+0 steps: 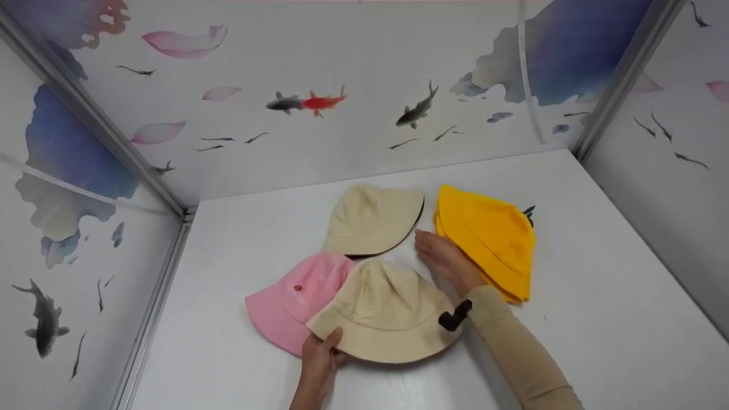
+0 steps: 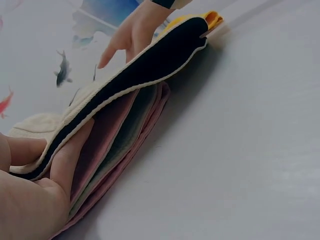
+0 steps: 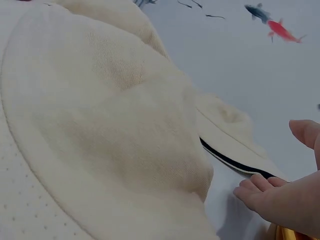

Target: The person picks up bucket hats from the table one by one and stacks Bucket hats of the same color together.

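My left hand pinches the brim of the nearer cream bucket hat, thumb on top and fingers beneath. Its dark lining shows along the brim edge in the left wrist view. Partly under it lies a folded pink bucket hat with a small red mark. My right hand is stretched out with straight fingers, beside the brim of a yellow bucket hat. Past its fingertips lies a second cream bucket hat with a dark-edged brim; the right hand holds nothing.
The hats are on a white tabletop. White panels painted with fish and petals stand at the back and both sides. A dark green leaf-like piece sticks out from the yellow hat's far side.
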Action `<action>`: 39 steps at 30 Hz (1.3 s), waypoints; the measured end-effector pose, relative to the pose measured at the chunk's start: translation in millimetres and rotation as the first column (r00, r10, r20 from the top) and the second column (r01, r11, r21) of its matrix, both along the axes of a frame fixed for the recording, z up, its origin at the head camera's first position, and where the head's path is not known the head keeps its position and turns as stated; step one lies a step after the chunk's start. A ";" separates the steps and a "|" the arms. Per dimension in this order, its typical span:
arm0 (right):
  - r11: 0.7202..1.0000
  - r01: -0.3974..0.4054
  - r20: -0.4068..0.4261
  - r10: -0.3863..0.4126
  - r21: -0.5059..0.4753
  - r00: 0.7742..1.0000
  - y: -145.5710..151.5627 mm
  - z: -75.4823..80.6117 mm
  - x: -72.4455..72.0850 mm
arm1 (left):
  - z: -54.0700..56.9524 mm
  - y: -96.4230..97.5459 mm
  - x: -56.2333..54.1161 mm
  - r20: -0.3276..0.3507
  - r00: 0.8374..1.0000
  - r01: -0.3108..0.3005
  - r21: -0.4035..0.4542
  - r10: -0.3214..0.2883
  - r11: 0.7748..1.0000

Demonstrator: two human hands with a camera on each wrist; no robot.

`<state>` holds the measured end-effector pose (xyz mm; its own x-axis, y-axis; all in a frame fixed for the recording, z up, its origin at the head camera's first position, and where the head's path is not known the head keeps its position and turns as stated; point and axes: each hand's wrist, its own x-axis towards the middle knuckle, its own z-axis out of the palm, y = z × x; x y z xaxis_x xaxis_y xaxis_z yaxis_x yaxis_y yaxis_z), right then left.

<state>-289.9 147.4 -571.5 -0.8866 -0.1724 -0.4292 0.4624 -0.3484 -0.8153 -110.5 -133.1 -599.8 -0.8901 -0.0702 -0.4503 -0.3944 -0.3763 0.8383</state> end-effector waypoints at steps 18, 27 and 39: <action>0.893 -0.029 0.158 -0.047 0.449 0.986 -20.7 8.6 -40.3 | 2.2 -2.4 -0.4 -0.005 0.999 0.051 -0.039 -0.052 0.998; 0.811 -0.040 0.112 -0.032 0.583 0.993 -23.1 2.4 -51.7 | 3.2 -3.0 -2.1 0.010 0.998 0.069 -0.037 -0.069 0.997; 0.701 -0.025 0.065 -0.031 0.713 0.997 -35.2 5.7 -47.6 | 3.1 -3.4 -1.1 0.004 0.998 0.062 -0.029 -0.061 0.998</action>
<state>-337.5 112.2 -565.8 -0.8507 0.2130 -0.4806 0.5255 0.3224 -0.7873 -111.6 -136.5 -596.8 -0.8917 -0.0283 -0.4518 -0.4188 -0.3271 0.8471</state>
